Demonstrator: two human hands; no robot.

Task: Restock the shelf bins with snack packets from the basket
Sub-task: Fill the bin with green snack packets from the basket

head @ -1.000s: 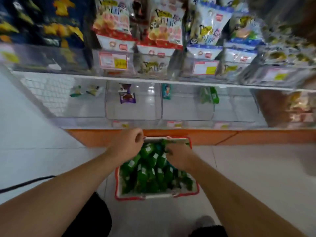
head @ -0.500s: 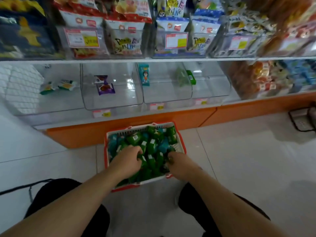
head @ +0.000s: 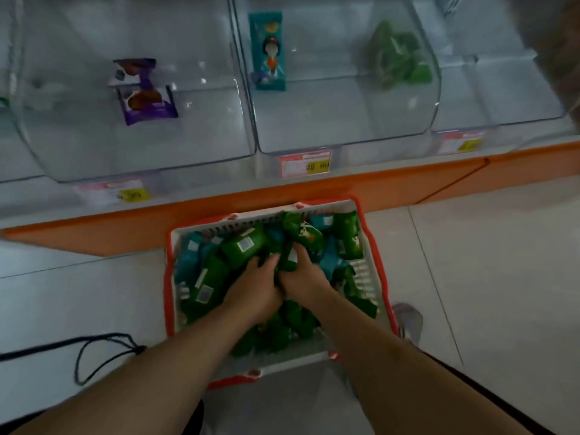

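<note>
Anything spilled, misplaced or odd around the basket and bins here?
Nothing spilled: the green packets all sit inside the basket, both hands among them. One oddity: a black cord lies looped on the floor left of the basket. The bins are nearly bare.

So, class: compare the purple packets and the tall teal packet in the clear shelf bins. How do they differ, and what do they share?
Colour: the purple packets are purple and white; the teal packet is teal with a cartoon figure.
Number: two purple packets, one teal packet.
Pose: the teal packet stands upright and narrow; the purple packets are wider and tilted.
Shared: each sits in a nearly bare clear bin.
</note>
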